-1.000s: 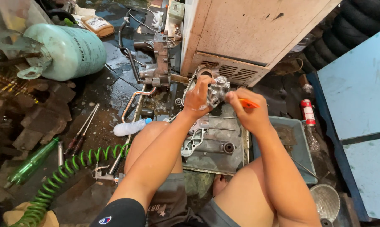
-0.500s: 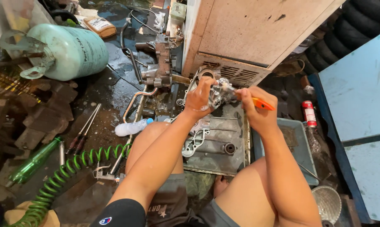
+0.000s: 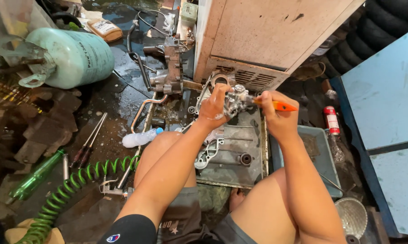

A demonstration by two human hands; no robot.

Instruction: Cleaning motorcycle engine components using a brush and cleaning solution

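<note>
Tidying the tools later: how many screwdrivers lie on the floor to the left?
2: both screwdrivers lie side by side on the dark floor, above the green coiled hose. Clutter may hide more.

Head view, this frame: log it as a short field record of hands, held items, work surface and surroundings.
left hand: left hand grips a small metal engine part
right hand: right hand holds an orange-handled tool, tip at the part
below hands: grey metal tray with a cast cover
floor left: pale green gas cylinder, green coiled hose, screwdrivers
right side: red spray can
</note>
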